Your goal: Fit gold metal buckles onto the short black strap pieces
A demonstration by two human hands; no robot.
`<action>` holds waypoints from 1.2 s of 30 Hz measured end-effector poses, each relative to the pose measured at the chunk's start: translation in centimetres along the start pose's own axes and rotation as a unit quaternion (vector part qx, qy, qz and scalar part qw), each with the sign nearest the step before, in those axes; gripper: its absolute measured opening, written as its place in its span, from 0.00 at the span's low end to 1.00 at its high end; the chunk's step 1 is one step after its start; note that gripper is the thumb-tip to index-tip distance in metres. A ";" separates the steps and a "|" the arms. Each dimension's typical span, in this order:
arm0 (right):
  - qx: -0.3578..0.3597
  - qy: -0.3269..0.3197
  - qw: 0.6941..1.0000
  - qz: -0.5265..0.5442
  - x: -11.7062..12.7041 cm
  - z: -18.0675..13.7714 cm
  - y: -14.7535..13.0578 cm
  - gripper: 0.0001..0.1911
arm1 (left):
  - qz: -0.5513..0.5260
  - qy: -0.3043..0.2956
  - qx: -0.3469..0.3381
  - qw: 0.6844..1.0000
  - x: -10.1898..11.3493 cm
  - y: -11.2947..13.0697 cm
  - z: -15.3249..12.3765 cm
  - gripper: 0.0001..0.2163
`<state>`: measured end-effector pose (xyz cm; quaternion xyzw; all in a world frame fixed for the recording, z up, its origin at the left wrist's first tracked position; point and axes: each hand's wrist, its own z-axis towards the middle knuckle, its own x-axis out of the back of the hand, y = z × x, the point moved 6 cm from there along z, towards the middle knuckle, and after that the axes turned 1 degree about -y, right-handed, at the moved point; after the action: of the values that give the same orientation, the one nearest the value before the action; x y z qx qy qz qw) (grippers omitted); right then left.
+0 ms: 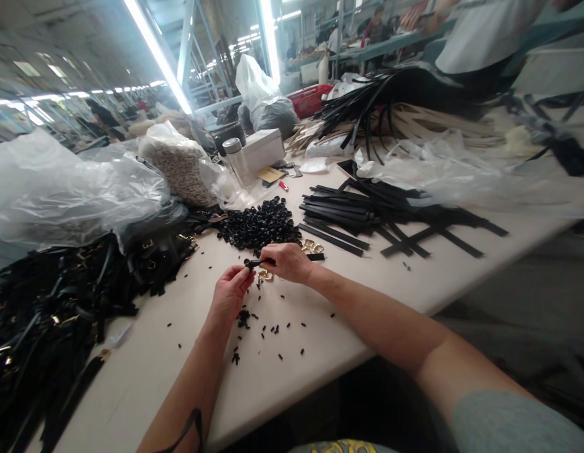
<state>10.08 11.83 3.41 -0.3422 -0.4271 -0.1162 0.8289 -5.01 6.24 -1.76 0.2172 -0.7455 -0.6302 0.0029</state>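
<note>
Clamped between right hand (pixel 288 262) and left hand (pixel 230 292), a black strap (pixel 316 257) runs left to right; a clear bag (pixel 179 168) holds beige pieces.

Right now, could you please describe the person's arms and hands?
The left hand and right hand are bare, no gloves or watch. A grey short sleeve covers the right upper arm; a dark marking shows near the left elbow.

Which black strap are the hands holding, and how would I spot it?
Start at the long white table and find the heap of small black loops near its middle. Just in front, the left hand and right hand pinch one black strap. Unlike the stacked straps, it alone is held in fingers.
</note>
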 end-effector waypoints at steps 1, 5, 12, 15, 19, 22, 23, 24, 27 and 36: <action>0.001 0.002 1.000 0.000 0.0 0.0 0.0 0.06 | -0.010 -0.002 0.004 1.000 -0.2 -0.1 0.0 0.16; 0.003 0.002 1.000 -0.002 -0.2 -0.1 -0.2 0.06 | -0.024 -0.009 0.012 1.000 -0.3 -0.4 0.4 0.17; 0.015 -0.005 1.000 0.005 -0.6 -0.2 -0.4 0.06 | 0.002 -0.012 0.003 1.000 0.0 -0.7 0.2 0.18; 0.029 -0.020 0.999 0.015 -0.6 -0.2 -0.6 0.05 | 0.015 -0.038 -0.001 0.999 -0.3 -0.8 0.1 0.18; 0.016 -0.041 0.998 0.052 -0.1 -0.1 -0.9 0.07 | 0.015 -0.042 -0.022 0.999 -0.6 -0.4 -0.2 0.17; -0.032 -0.054 0.996 0.071 0.2 -0.1 -1.0 0.14 | 0.039 -0.059 -0.034 0.997 -1.4 -0.3 -0.6 0.17; -0.034 -0.065 0.995 0.073 0.1 -0.1 -1.2 0.15 | 0.055 -0.065 -0.043 0.995 -1.7 -0.3 -0.8 0.16; -0.030 -0.076 0.994 0.073 0.0 -0.1 -1.4 0.16 | 0.073 -0.068 -0.057 0.993 -2.0 -0.1 -1.0 0.15; -0.019 -0.091 0.994 0.055 -0.3 -0.2 -1.5 0.18 | 0.124 -0.057 -0.109 0.985 -2.3 0.5 -1.4 0.14; 0.008 -0.126 0.991 -0.043 0.1 0.1 -0.1 0.14 | 0.088 -0.008 -0.119 0.989 -0.5 0.8 -0.3 0.14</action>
<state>9.98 11.81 3.55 -0.3284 -0.5432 -0.1046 0.7656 -4.76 6.24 -0.81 0.1438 -0.6816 -0.7132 0.0782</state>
